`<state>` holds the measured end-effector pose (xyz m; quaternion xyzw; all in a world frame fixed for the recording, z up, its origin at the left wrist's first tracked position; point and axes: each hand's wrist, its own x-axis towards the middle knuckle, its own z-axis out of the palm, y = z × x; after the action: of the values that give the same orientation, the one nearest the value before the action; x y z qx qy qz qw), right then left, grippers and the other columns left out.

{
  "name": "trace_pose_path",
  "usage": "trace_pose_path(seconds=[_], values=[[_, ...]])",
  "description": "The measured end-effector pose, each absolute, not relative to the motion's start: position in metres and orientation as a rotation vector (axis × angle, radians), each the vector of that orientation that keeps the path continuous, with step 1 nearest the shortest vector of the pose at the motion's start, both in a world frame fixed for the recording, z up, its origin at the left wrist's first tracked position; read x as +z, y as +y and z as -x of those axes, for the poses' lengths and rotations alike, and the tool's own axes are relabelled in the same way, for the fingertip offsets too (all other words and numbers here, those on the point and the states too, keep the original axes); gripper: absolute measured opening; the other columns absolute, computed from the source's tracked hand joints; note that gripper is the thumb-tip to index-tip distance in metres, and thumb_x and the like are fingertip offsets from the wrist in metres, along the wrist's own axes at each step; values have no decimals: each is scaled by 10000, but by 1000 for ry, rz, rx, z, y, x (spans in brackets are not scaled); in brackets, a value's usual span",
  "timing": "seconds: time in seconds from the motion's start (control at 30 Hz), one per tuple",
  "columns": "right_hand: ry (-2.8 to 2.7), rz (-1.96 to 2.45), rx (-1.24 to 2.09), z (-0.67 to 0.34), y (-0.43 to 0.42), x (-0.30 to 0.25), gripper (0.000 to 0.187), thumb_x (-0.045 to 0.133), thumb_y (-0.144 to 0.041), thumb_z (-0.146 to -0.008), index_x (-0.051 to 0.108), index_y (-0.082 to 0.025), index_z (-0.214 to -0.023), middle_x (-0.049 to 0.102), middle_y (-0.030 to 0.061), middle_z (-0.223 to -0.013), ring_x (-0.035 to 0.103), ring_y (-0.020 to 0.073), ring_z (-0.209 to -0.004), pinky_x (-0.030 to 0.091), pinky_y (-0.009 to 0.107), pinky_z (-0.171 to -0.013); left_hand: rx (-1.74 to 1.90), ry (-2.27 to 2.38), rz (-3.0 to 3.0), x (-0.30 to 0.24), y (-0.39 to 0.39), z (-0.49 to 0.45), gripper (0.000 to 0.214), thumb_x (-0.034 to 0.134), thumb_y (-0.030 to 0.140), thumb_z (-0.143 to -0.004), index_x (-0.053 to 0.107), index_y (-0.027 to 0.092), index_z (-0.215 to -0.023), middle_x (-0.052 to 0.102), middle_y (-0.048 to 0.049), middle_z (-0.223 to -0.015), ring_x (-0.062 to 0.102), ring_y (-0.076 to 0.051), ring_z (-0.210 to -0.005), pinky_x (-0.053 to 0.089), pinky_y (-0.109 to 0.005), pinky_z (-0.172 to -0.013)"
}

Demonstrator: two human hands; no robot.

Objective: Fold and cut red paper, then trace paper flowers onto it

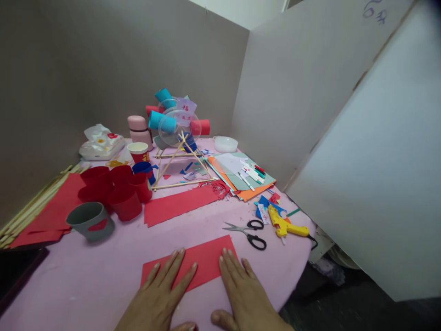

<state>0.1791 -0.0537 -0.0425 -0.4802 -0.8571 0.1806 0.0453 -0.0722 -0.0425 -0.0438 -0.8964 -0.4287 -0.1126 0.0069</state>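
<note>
A strip of red paper (205,264) lies flat near the front of the pink-covered table. My left hand (160,292) rests on its left half, fingers spread. At the strip's right end, my right hand (243,292) touches the paper with its fingertips, the fingers stretched out and the thumb apart. Just beyond the right hand are scissors (246,230) with black handles, their blades slightly parted. Farther back lies another red strip (182,204). Neither hand grips anything; the palms hide part of the near edge of the paper.
Red paper cups (124,202) and a grey cup (91,221) stand at the left. A yellow glue gun (285,225) lies by the right edge. Behind are a stick frame (168,163) with coloured cups on a wheel, markers (253,174) on paper sheets, and a pink flask (138,131).
</note>
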Motion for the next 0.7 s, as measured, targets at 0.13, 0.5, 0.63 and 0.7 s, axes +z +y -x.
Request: trace_pose_path(seconds=[0.13,0.5,0.63,0.7], values=[[-2530,1662,556,-199,-58,-38,795,436,-563,-863,162,-101,-1449,47,135,-1495,92,308,-1389,175,549,-1093,-345,-1372,2793,-43,-44,72,793,511,640,-774,203,318,-1430,241,-117,-1479,353,-350,-1299,385,-483,-982],[-2562,1472,551,-174,-33,-16,844,418,-610,-854,86,-125,-1461,24,118,-1516,28,278,-1402,99,539,-1112,-343,-1272,2758,-54,-43,75,814,481,644,-789,165,284,-1447,222,-157,-1474,351,-367,-1293,412,-497,-952],[-2598,1450,676,-167,-22,-15,885,419,-638,-839,73,-112,-1461,13,140,-1521,0,272,-1403,79,522,-1117,-349,-1271,2745,-53,-43,77,825,494,652,-775,182,285,-1445,229,-147,-1476,354,-359,-1293,419,-478,-955],[-2595,1456,696,-167,-21,-16,865,401,-634,-850,81,-112,-1462,20,143,-1523,0,270,-1404,76,516,-1118,-322,-1312,2749,-48,-45,77,801,498,643,-779,201,299,-1439,242,-130,-1475,343,-354,-1300,410,-483,-965]])
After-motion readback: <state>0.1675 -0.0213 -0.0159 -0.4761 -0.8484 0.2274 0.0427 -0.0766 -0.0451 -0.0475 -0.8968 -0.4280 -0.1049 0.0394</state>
